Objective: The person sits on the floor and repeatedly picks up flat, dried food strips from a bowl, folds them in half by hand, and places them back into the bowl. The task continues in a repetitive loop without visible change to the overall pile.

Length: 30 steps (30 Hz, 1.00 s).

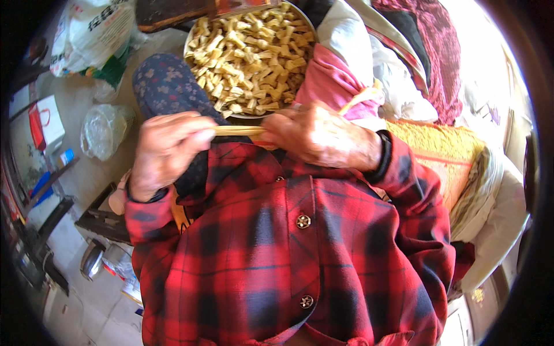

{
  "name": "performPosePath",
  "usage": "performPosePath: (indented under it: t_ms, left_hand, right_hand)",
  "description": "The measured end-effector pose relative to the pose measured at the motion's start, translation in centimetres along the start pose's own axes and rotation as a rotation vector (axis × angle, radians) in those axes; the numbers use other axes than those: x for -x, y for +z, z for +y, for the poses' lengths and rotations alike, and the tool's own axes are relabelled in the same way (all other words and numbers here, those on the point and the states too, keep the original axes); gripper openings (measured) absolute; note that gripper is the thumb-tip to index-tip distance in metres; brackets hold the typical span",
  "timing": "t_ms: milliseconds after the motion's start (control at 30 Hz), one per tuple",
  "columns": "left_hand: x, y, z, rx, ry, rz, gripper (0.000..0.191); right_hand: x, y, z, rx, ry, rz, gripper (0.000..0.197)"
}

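Observation:
A pale yellow, fibrous strip (239, 130) is stretched level between my two hands, in front of my chest. My left hand (169, 145) pinches one end between thumb and fingers. Around the other end my right hand (318, 135) is closed, and a loose yellowish length (361, 97) sticks out beyond it over pink cloth. Just past my hands stands a wide round metal basin (312, 32), heaped with short, knotted-looking yellow pieces (251, 60). The exact material of the strip and pieces I cannot tell.
Left of my patterned trouser knee (169, 82) lie a clear plastic bag (104, 129) and a printed white sack (99, 34). A dark wooden board (173, 15) overhangs the basin's far side. On the right are pink cloth (324, 82), white plastic bags (396, 82) and a yellow towel (437, 145).

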<state>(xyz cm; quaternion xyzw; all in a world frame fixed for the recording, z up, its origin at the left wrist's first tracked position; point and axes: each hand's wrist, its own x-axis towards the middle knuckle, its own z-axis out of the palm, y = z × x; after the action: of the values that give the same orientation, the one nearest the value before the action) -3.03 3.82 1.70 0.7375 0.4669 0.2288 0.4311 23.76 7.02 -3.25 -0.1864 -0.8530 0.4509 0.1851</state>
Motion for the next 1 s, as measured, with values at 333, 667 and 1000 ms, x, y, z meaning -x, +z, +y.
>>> performPosePath:
  t_ms: [333, 667, 1000]
  left_hand:
    - [1.9, -2.0, 2.3, -0.691, -0.012, 0.140, 0.030]
    - [1.5, 3.2, 1.5, -0.303, 0.079, -0.207, 0.017]
    - [6.6, -1.9, 0.9, 0.727, -0.207, 0.506, 0.025]
  right_hand:
    - [-3.9, 1.5, -0.3, 0.100, -0.046, -0.034, 0.024]
    - [-0.7, 1.7, -0.9, -0.174, -0.004, -0.081, 0.028]
    - [-3.3, 0.0, -2.9, -0.344, -0.157, 0.128, 0.021]
